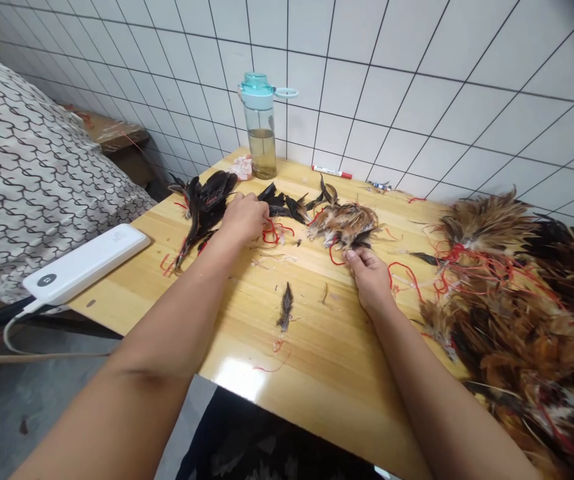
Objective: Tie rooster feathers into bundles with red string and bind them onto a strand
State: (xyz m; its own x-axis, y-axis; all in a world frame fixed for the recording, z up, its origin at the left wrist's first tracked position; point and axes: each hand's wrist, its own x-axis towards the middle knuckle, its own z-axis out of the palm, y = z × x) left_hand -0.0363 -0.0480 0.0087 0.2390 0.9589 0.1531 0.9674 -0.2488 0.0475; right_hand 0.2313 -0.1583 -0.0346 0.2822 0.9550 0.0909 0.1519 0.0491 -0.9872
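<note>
My left hand (243,218) reaches across the wooden table (317,360) with its fingers curled down onto dark feathers (205,200) and red threads (274,232); what it grips is hidden. My right hand (371,277) rests closed at the near edge of a small brown feather heap (343,223), its fingertips pinched at a red thread there. A single dark feather (285,308) lies loose on the table between my forearms.
A big pile of brown feathers tied with red thread (511,300) fills the right side. A teal-lidded bottle (261,127) stands by the tiled wall, with a red marker (331,172) nearby. A white power bank (84,263) lies at the left edge beside a patterned cushion (27,173).
</note>
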